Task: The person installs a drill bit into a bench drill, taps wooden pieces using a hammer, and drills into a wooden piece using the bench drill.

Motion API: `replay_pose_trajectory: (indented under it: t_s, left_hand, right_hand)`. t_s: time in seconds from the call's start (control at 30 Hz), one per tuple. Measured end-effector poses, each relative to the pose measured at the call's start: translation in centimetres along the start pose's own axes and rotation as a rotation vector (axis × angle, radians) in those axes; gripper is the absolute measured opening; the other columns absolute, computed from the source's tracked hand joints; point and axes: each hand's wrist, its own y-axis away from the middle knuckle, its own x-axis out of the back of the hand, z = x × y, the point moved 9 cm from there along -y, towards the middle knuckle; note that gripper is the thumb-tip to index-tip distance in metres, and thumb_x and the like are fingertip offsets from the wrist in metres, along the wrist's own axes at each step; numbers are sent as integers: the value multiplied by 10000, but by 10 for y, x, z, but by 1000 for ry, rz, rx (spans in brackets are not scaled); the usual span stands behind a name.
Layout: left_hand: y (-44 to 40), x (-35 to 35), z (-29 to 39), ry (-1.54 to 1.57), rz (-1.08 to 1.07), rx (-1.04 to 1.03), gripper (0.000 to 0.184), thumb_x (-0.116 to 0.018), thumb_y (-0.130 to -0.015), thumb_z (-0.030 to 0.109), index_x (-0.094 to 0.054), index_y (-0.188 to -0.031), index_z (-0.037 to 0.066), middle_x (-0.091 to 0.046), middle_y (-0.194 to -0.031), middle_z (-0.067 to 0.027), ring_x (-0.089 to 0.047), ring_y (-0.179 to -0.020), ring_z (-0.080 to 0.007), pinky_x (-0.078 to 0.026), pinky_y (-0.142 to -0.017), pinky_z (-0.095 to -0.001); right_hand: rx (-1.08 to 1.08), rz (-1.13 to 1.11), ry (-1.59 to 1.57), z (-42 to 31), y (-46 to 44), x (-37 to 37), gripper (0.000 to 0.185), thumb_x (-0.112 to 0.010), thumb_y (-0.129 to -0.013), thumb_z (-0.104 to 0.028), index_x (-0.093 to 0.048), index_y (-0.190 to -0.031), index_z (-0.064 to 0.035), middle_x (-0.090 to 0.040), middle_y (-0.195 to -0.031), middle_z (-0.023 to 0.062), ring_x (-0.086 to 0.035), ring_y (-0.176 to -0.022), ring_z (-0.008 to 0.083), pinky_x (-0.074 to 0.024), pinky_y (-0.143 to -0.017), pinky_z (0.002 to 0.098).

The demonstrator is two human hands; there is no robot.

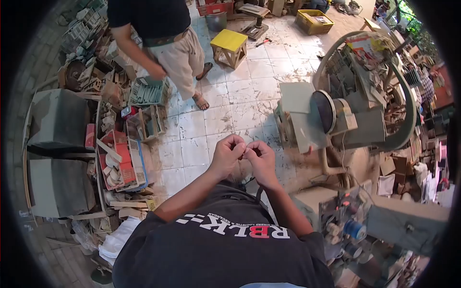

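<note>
Both my hands meet in front of my waist, above the tiled floor (192, 149). My left hand (228, 154) is closed, thumb pressed against curled fingers. Touching it at the fingertips is my right hand (260, 162), closed in a pinch as well. Whatever sits between the fingertips, if anything, is too small and hidden to name. Below the hands is the hem of my dark printed shirt (230, 230).
A person (158, 43) in sandals stands ahead on the left. To the right is a disc sanding machine (324, 113) with a table. A yellow-topped stool (229, 41) stands ahead; a red crate (117, 158) with wood pieces lies left.
</note>
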Motion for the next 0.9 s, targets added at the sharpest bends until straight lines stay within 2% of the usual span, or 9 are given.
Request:
replay_pose_trajectory:
  t_s: [0.13,0.33,0.4,0.47,0.63,0.73,0.8,0.87,0.9]
  left_hand:
    - [-114,4,12,-30,-43,-21,81,-583,-918,84,-575,-858,30,-575,-753,16,-509,-656,-44,-424,-587,-206]
    - [-306,-22,25,-61,-318,35,88,-582,-922,103,-564,-848,59,-518,-745,47,-448,-664,-31,-387,-587,-207]
    - [-360,-35,28,-20,-336,102,87,-583,-923,110,-567,-853,60,-516,-752,56,-449,-686,-25,-385,-608,-200]
    - [-402,-53,48,-140,-407,92,102,-593,-926,129,-569,-856,59,-520,-765,59,-448,-694,-23,-384,-622,-195]
    - [-509,-59,62,-3,-450,173,138,-613,-929,165,-572,-853,58,-550,-799,34,-479,-738,-34,-409,-671,-216]
    - [-588,-50,65,19,-379,168,120,-609,-930,151,-575,-857,61,-563,-809,25,-498,-732,-41,-421,-663,-218]
    - [-641,-44,67,4,-262,124,101,-604,-930,130,-578,-865,58,-562,-793,23,-498,-698,-47,-425,-634,-219]
    - [-695,-32,68,-73,-76,111,87,-607,-928,118,-579,-874,55,-558,-773,22,-493,-668,-49,-426,-609,-216]
    - [-718,-38,79,-61,-53,116,87,-619,-924,124,-579,-884,57,-551,-758,29,-483,-653,-46,-415,-594,-209]
  right_hand:
    - [28,94,-90,7,-108,27,53,-613,-886,-48,-606,-880,5,-634,-811,25,-577,-733,76,-466,-672,219]
    - [56,185,-138,-15,-275,78,85,-639,-882,-85,-611,-870,-5,-617,-760,28,-547,-674,65,-431,-596,208]
    - [-107,231,-523,-6,-315,96,71,-631,-876,-76,-601,-844,-20,-594,-724,25,-517,-624,75,-412,-563,209]
    - [-189,304,-614,-27,-350,103,72,-624,-868,-69,-580,-816,-44,-544,-683,4,-463,-576,81,-383,-525,217]
    - [-308,157,-870,-40,-459,117,108,-624,-873,-77,-543,-806,-54,-477,-645,-10,-434,-584,90,-393,-578,229]
    - [-309,60,-849,-47,-541,131,105,-622,-875,-74,-544,-810,-46,-495,-661,5,-447,-593,102,-398,-581,237]
    - [-299,41,-688,-50,-599,149,90,-613,-890,-83,-573,-838,-23,-551,-709,18,-506,-637,105,-444,-623,246]
    - [-145,174,-232,-74,-656,179,113,-615,-906,-101,-601,-892,11,-613,-778,38,-572,-720,107,-484,-689,254]
    - [-100,131,-155,-90,-681,183,135,-615,-915,-101,-612,-931,32,-641,-823,48,-600,-764,103,-499,-716,250]
